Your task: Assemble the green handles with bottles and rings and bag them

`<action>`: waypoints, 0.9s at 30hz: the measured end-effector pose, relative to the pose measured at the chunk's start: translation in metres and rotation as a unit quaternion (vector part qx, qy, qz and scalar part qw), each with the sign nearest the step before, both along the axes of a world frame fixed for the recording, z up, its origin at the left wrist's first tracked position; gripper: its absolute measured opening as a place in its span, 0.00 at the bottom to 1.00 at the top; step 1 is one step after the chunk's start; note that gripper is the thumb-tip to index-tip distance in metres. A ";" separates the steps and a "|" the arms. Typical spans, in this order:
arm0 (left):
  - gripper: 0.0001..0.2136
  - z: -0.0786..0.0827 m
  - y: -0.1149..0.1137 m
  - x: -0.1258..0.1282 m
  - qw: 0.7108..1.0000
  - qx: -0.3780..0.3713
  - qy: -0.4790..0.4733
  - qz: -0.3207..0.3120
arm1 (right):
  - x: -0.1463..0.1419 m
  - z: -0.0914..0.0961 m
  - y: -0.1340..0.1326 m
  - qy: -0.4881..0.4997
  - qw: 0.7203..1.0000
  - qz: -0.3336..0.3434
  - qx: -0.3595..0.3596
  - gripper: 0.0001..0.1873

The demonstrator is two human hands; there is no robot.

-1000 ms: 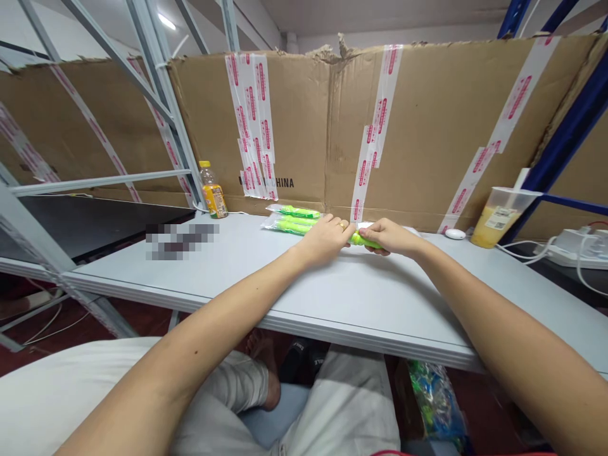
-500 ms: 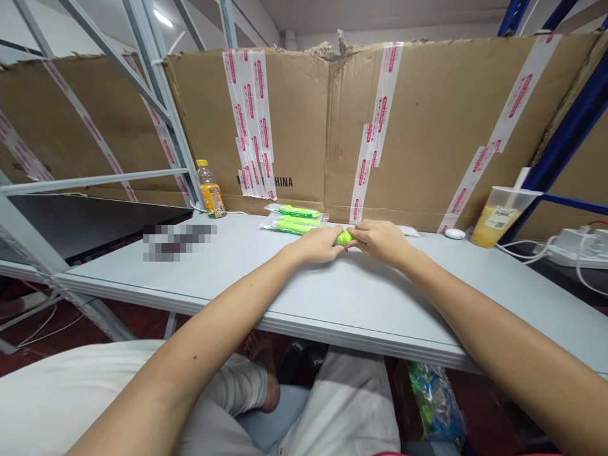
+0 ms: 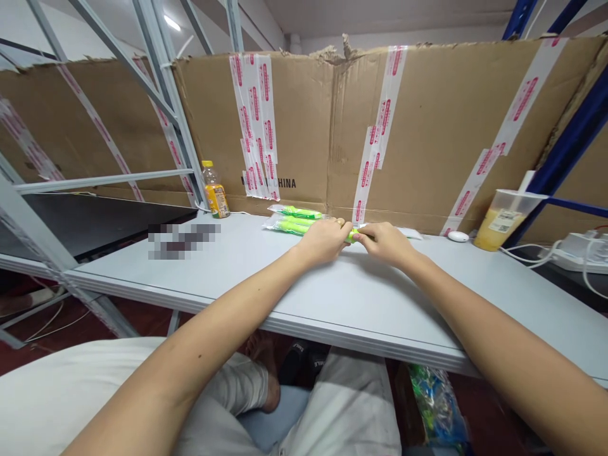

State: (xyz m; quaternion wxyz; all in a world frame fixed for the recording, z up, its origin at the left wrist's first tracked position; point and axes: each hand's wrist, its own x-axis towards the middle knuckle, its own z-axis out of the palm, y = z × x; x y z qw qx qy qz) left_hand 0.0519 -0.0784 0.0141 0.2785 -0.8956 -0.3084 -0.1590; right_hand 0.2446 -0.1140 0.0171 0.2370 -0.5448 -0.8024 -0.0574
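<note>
A small bright yellow-green item point(image 3: 352, 235) shows between my two hands above the grey tabletop; most of it is covered, and its kind does not show. My left hand point(image 3: 325, 241) is closed around its left part, fingers curled over the top. From the other side, my right hand point(image 3: 384, 243) pinches its right end with thumb and fingers. Just behind and left of my left hand lie clear plastic packets with bright green contents point(image 3: 295, 224), partly hidden by that hand.
A tall cardboard panel point(image 3: 304, 126) stands along the table's back edge. An orange drink bottle point(image 3: 217, 198) is at the back left. On the right are a cup of yellow drink point(image 3: 498, 221), a white oval case point(image 3: 458, 236) and a power strip with cables point(image 3: 574, 250).
My left hand has rolled further over the green item, its fingers now bent on top, and less green shows. My right hand keeps its pinch. The whole view has shifted slightly.
</note>
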 end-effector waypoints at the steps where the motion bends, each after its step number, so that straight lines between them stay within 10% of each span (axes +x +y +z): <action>1: 0.10 0.000 0.000 0.000 1.000 -0.001 -0.008 0.007 | 0.000 -0.001 0.000 -0.007 1.000 0.006 0.013 0.20; 11: 0.15 -0.001 0.005 -0.005 0.991 -0.127 -0.023 0.020 | 0.014 -0.010 0.021 0.033 0.996 0.073 -0.041 0.24; 18: 0.20 -0.004 0.010 -0.009 0.974 -0.226 -0.004 0.018 | 0.078 -0.039 0.063 0.007 0.987 -0.159 -0.027 0.22; 27: 0.22 -0.007 0.012 -0.010 0.969 -0.246 0.000 0.007 | 0.106 -0.054 0.097 -0.079 0.983 -0.139 -0.093 0.35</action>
